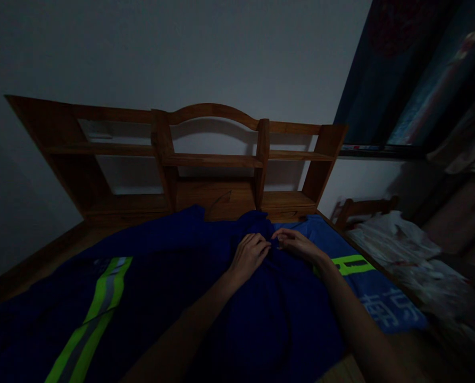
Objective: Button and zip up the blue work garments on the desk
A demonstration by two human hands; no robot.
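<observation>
A dark blue work garment [161, 298] with a yellow-green and grey reflective strip [105, 303] lies spread in front of me. My left hand [251, 252] is closed, its fingertips gathered on a bunched fold of the cloth near the garment's far edge. Just beside it, my right hand [295, 243] has its fingers bent in a pinch at the same fold. The fingertips of both hands nearly meet. Dim light hides exactly what lies between them. Under the right forearm a lighter blue cloth [352, 287] shows, with white characters and a yellow-green strip.
Behind the garment stands a wooden shelf unit [213, 159] against a pale wall [205, 53]. White plastic bags [397, 234] lie at the right near a wooden chair back [367, 206]. A dark window [405, 85] is at the upper right.
</observation>
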